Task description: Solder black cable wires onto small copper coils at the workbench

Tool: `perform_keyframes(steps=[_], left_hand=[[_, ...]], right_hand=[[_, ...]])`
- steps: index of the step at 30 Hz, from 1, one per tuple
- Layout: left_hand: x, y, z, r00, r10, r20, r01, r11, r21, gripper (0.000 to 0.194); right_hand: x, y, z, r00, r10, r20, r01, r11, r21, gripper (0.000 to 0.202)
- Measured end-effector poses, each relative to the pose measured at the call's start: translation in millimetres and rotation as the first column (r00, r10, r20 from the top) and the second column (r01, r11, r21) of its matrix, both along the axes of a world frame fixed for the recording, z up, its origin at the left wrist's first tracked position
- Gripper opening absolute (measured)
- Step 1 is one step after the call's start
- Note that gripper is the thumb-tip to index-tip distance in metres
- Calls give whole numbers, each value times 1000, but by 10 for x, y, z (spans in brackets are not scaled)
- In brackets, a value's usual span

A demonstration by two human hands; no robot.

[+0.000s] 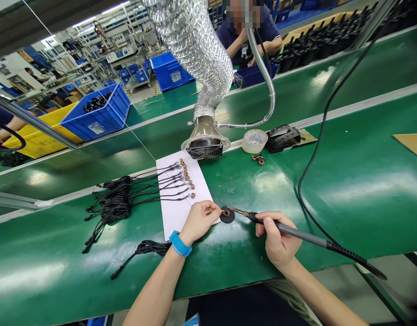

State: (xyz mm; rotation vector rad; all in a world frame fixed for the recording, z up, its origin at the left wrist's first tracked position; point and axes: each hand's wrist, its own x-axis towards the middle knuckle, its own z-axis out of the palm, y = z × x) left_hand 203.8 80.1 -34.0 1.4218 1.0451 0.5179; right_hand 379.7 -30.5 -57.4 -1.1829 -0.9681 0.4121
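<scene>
In my right hand [281, 237] is a soldering iron [300, 233], gripped like a pen, its tip reaching left to a small copper-wound coil [226, 212]. That coil sits on a round black disc [228, 218] on the green bench. My left hand [202, 218], with a blue band at the wrist, pinches a thin wire end at the coil's left side; the fingers partly hide it. A coiled black cable [152, 247] lies below the left wrist and seems to run under it. Left of my hand, a white sheet [169, 217] carries several cable ends beside small coils [186, 174].
Bundled black cables [115, 199] lie at left. A fume extractor hood [206, 140] hangs over the bench. Behind it stand a round tub [254, 141], loose coils [259, 159] and a black iron holder [283, 137]. The iron's cord [305, 199] loops right. A co-worker [249, 40] sits opposite.
</scene>
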Motion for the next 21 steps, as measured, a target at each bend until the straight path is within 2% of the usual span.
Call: perform_keyframes(steps=[14, 21], left_hand=[[-1, -9, 6, 1000, 17, 10, -17, 999, -34, 21], [1, -12, -8, 1000, 20, 6, -20, 1000, -23, 20]], right_hand=[[-6, 31, 12, 1000, -11, 7, 11, 1000, -3, 17], [-2, 39, 8, 999, -12, 34, 15, 996, -92, 16]])
